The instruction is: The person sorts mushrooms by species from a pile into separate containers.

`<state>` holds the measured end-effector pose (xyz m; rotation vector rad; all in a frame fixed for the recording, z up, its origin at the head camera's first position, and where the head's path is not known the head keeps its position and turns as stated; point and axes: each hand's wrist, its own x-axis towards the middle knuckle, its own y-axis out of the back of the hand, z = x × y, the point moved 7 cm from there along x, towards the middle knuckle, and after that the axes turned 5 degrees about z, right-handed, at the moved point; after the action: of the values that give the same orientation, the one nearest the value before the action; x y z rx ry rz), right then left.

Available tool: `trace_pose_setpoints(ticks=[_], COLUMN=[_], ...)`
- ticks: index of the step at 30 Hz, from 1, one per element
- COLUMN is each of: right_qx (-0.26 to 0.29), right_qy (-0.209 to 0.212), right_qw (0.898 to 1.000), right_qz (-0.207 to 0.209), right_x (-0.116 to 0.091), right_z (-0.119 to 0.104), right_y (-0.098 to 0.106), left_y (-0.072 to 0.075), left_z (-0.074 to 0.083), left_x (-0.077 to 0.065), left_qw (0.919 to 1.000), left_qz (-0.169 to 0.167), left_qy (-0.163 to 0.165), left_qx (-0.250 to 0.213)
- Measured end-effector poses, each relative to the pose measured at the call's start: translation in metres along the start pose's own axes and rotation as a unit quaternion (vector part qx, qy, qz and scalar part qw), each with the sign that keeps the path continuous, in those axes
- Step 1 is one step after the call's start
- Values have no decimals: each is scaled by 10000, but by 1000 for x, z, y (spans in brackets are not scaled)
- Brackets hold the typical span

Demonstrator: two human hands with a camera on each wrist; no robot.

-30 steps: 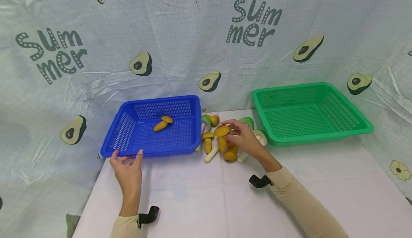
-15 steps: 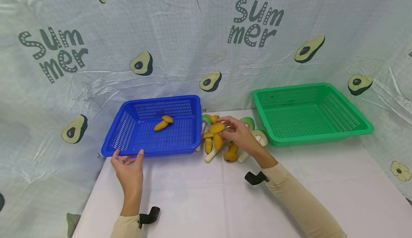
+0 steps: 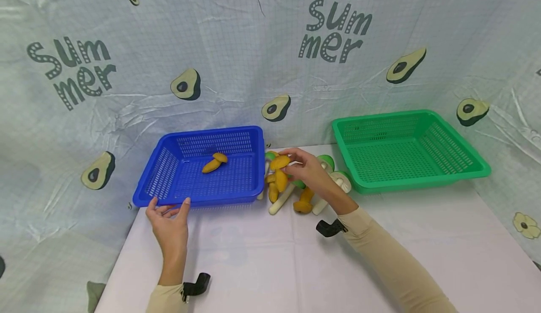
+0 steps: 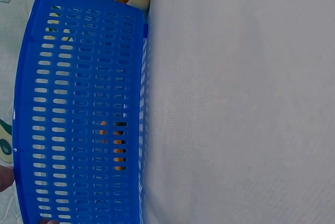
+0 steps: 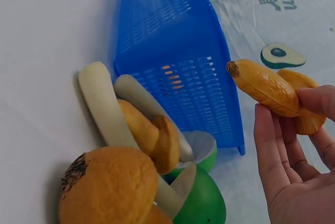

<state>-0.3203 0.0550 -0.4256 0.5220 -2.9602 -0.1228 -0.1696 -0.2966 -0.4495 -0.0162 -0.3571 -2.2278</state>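
Yellow mushroom (image 5: pixel 268 90) moved left toward blue basket (image 3: pixel 228 199); my right hand (image 3: pixel 312 171) pinches it aloft, forearm slanting inward; left hand (image 3: pixel 170 226) holds the basket's near rim.

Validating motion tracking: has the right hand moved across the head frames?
Yes: left, toward the blue basket. The right hand, holding a yellow mushroom, is now closer to the basket's right wall.

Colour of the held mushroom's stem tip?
Dark brown stem tip on the yellow-orange mushroom; right wrist view shows it best.
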Motion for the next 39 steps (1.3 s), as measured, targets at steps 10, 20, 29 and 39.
trace_pose_setpoints(ticks=[10,20,29,39], right_qx=[361,429,715,924], right_qy=[-200,-302,-372,-549], right_qw=[9991,9986,9967,9942], right_qz=[-96,48,45,23], right_x=[12,23,33,46], right_z=[0,-3,-7,-11], right_y=[-10,-18,-27,-38], left_y=[-1,-1,-2,-2], left_z=[-1,-1,0,0], left_x=[-1,-1,-2,-2], left_qw=[10000,9999,9999,10000], left_qz=[34,41,75,74], left_qy=[-8,-11,-47,-54], left_qx=[62,152,106,32])
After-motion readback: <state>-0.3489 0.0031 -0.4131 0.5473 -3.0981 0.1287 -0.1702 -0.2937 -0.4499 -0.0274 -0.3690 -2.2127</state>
